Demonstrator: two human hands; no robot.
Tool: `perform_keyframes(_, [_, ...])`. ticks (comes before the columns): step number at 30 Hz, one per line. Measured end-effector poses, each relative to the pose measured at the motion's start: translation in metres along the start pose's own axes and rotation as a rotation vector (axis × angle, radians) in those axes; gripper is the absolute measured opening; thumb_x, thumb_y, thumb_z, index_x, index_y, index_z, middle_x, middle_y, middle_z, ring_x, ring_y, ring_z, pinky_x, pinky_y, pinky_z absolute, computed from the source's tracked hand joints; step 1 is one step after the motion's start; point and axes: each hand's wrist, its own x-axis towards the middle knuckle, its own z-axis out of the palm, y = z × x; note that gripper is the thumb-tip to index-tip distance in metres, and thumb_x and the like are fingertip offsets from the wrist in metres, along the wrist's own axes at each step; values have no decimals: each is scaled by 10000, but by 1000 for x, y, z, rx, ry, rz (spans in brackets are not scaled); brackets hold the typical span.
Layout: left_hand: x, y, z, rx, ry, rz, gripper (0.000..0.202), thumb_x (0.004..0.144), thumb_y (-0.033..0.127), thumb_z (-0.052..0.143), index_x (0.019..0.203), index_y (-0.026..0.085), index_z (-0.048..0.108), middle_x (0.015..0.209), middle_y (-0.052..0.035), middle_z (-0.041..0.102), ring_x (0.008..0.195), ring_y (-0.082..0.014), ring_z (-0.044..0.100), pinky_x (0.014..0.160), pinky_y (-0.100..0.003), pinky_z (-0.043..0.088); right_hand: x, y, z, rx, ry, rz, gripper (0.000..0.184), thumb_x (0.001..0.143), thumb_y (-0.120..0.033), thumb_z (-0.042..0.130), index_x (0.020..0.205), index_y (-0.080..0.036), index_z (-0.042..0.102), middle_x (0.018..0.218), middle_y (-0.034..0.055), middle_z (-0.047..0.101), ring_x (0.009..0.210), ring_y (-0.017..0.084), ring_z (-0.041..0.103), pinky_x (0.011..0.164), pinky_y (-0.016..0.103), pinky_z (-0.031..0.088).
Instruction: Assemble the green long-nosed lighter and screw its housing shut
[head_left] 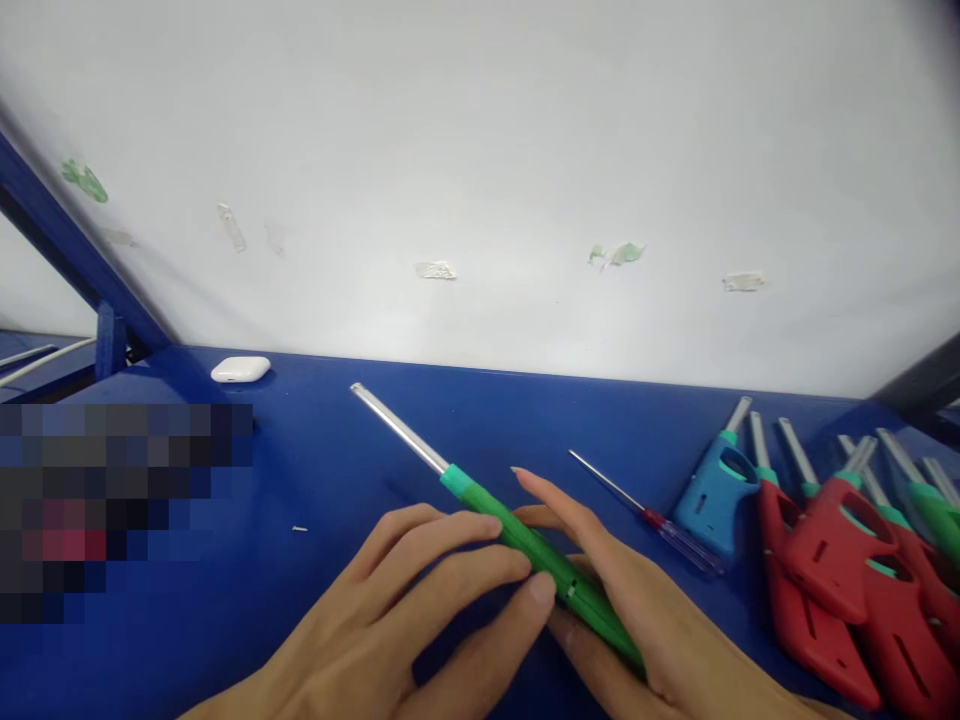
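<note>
A green gas lighter (525, 540) with a long metal barrel and a teal collar is held slantwise above the blue table, its barrel pointing up and left. My left hand (442, 590) has its thumb and fingertips pressed on the middle of the green body. Around the lighter's lower end, my right hand (630, 600) grips the handle, with its index finger stretched along the far side. The right hand's other fingers are partly hidden behind the lighter. Just right of that hand lies a screwdriver (649, 515) with a clear, reddish-purple handle.
Several red lighters (840, 550) are piled at the right, beside a blue lighter (716, 490) and a green one (937, 520). A white earbud case (241, 369) sits near the back left. A white wall (480, 180) rises behind the blue table (315, 430). The left edge is blurred out.
</note>
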Motion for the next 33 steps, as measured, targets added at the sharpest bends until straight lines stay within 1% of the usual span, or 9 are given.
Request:
perform_keyframes(3, [11, 2, 12, -99, 87, -59, 273, 1099, 170, 468, 1169, 188, 731, 1108, 3, 770, 1196, -133, 634, 1145, -269, 425, 1, -3, 6, 18, -30, -17, 720, 1010, -165, 455, 1676, -317, 226, 1502, 85, 586, 1306, 276, 629, 1034, 417, 588])
perform_keyframes(6, [16, 3, 22, -152, 113, -56, 240, 1086, 152, 501, 1110, 172, 738, 1025, -7, 766, 1088, -124, 665, 1053, -270, 460, 0, -5, 10, 27, -19, -31, 769, 986, -129, 448, 1680, -331, 188, 1517, 81, 573, 1267, 271, 659, 994, 399, 610])
perform_keyframes(12, [19, 3, 22, -241, 71, -100, 206, 1052, 122, 521, 1006, 161, 718, 943, 6, 741, 937, -109, 689, 950, -280, 490, -3, -4, 15, -20, -7, -66, 749, 957, -113, 446, 1661, -309, 280, 1550, 58, 543, 1317, 273, 620, 1011, 377, 601])
perform_keyframes(18, [23, 12, 25, -153, 258, 5, 316, 1007, -11, 441, 903, 123, 708, 800, -20, 753, 821, -141, 735, 888, -307, 553, -3, -2, 17, -17, -9, -82, 772, 945, -123, 465, 1666, -317, 273, 1507, 65, 586, 1249, 287, 666, 946, 386, 635])
perform_keyframes(21, [26, 13, 21, -113, 219, 4, 308, 1002, -24, 436, 929, 118, 700, 807, -18, 762, 802, -140, 744, 841, -307, 567, -3, -5, 17, -10, 0, -78, 753, 952, -125, 455, 1658, -328, 293, 1509, 54, 584, 1268, 285, 654, 959, 392, 631])
perform_keyframes(24, [29, 9, 20, -99, 184, 68, 347, 1017, -5, 394, 896, 122, 693, 801, -24, 765, 747, -137, 737, 781, -307, 574, -3, -10, 16, -18, 9, -51, 730, 960, -121, 452, 1648, -330, 322, 1523, 41, 572, 1297, 279, 634, 988, 395, 619])
perform_keyframes(27, [32, 5, 23, -109, 255, 90, 411, 1020, 2, 333, 868, 124, 695, 786, -37, 766, 711, -143, 731, 745, -313, 566, -3, -13, 15, -16, -7, -51, 718, 965, -126, 447, 1645, -321, 325, 1538, 29, 558, 1325, 266, 613, 1005, 377, 611])
perform_keyframes(29, [31, 5, 25, -96, 276, 96, 427, 1028, 16, 323, 885, 129, 709, 802, -37, 771, 772, -150, 745, 790, -311, 562, -4, -10, 14, -26, 0, -66, 700, 979, -145, 446, 1647, -313, 318, 1564, 27, 529, 1358, 264, 585, 1028, 369, 598])
perform_keyframes(33, [25, 10, 17, -7, 160, 44, 254, 1061, 126, 496, 1125, 165, 739, 1083, -24, 789, 1172, -168, 690, 1049, -307, 514, -3, 8, 13, -77, 88, -62, 612, 1051, -216, 431, 1645, -306, 315, 1606, 43, 475, 1415, 277, 523, 1118, 403, 531])
